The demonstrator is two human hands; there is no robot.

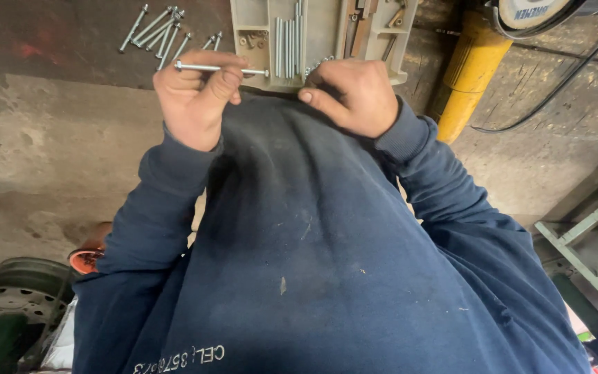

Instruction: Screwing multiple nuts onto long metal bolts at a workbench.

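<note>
Head view: near the top centre, the left hand (195,97) pinches a long steel bolt (219,68) held level, fingers clamped on its shank. The right hand (354,93) curls, perhaps empty, at the grey parts tray (327,41). Stiff, light, slick; mid-shank looks the surest grip.

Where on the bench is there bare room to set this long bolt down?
Bare dark benchtop lies left of the loose bolts. It is crowded from those bolts to the grey compartment tray, where the left hand with the long bolt and the right hand sit.
</note>
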